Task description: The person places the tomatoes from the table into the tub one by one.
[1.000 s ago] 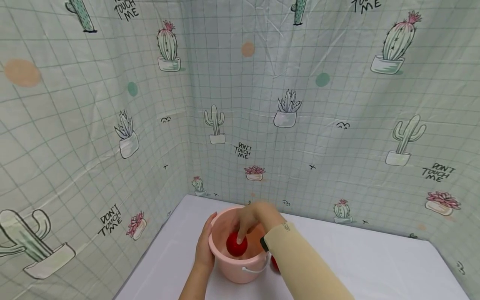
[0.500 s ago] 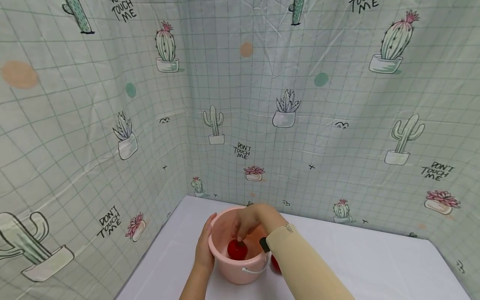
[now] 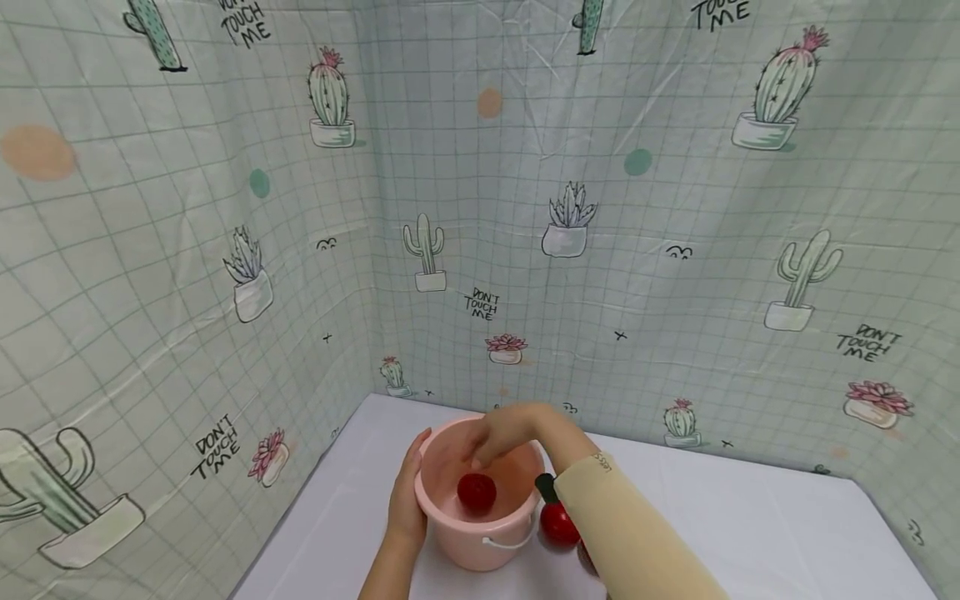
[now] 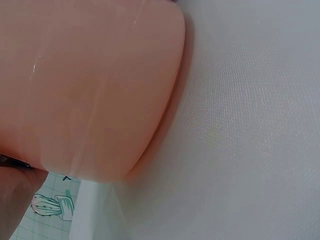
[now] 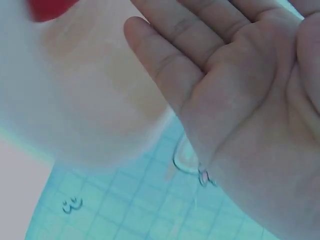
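A pink bucket [image 3: 480, 546] with a thin white handle stands on the white table. My left hand [image 3: 407, 504] holds it by its left side, the fingers following the curve of the outer wall up to the rim. Inside, a round red fruit [image 3: 477, 493] lies low down. My right hand [image 3: 501, 435] reaches over the bucket's mouth, above the fruit and apart from it. The right wrist view shows that palm [image 5: 240, 110] bare, its fingers loosely extended, with a bit of the red fruit [image 5: 50, 7] at the upper left.
Just right of the bucket lies another round red fruit [image 3: 558, 525]. A darker red-brown thing [image 3: 587, 560] beside it is partly hidden by my right sleeve [image 3: 630, 525]. A cloth wall with printed cacti [image 3: 517, 250] rises behind the table [image 3: 735, 525].
My right hand has let go of the red fruit, which now lies in the bucket, and has risen a little. The right sleeve has shifted right, uncovering more beside the bucket.
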Demonstrator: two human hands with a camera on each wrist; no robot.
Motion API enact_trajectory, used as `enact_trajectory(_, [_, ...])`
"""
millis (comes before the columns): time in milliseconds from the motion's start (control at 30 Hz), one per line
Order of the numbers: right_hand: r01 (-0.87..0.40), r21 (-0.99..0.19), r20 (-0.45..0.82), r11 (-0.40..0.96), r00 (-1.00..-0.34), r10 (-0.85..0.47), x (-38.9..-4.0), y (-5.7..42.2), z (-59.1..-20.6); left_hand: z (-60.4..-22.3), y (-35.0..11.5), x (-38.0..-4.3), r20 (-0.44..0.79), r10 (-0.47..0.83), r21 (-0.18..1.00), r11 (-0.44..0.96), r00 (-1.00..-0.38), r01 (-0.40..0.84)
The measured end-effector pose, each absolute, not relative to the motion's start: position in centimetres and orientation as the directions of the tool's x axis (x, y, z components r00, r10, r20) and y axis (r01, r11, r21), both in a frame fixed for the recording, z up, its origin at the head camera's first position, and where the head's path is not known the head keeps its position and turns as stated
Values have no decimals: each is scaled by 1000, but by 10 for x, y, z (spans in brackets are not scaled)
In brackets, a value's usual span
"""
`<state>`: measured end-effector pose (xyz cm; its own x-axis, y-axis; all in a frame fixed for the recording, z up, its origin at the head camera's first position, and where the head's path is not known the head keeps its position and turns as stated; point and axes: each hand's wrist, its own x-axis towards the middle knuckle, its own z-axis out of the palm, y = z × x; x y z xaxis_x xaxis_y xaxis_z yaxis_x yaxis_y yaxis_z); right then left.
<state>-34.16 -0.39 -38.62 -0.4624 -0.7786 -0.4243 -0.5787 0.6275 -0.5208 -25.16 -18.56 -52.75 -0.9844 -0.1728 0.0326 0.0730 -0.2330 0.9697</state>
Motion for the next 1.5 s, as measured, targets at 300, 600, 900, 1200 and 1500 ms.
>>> enact_trajectory(300, [-468,-719,-259,514,-505,-823,-339,63,-391,-526,-183,-251,48,-180,976,-199,-983,84])
enact_trajectory(600, [-366,-831,-119,418,-618,-777,-315,134,-417,-525,-187,-248,53,-197,976,-198,-979,92])
enact_trajectory(900, [-260,-911,-55,321,-693,-719,-276,203,-451,-527,-186,-247,67,-173,959,-262,-983,111])
enact_trajectory(1200, [-98,-944,-119,316,-792,-599,-215,247,-489,-527,-184,-246,77,-185,965,-232,-980,120])
enact_trajectory(1500, [64,-958,-225,280,-773,-593,-192,271,-530,-524,-180,-248,83,-173,961,-246,-981,125])
